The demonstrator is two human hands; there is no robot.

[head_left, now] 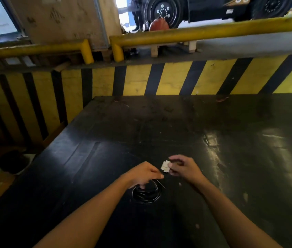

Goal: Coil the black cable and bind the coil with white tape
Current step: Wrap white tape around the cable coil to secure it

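Observation:
The black cable [147,193] hangs as a small coil of several loops just above the dark table. My left hand [144,173] grips the top of the coil, fingers closed around the strands. A short piece of white tape [165,166] sits between my two hands, right of my left fingertips. My right hand [183,167] pinches the tape's right edge between thumb and fingers. One thin cable end sticks out to the right below the tape.
The dark, scuffed table [213,131] stretches ahead and to the right. Behind it stands a yellow-and-black striped barrier [177,77] with a yellow rail [213,30]. A vehicle wheel [163,10] and a wooden crate [66,20] lie beyond.

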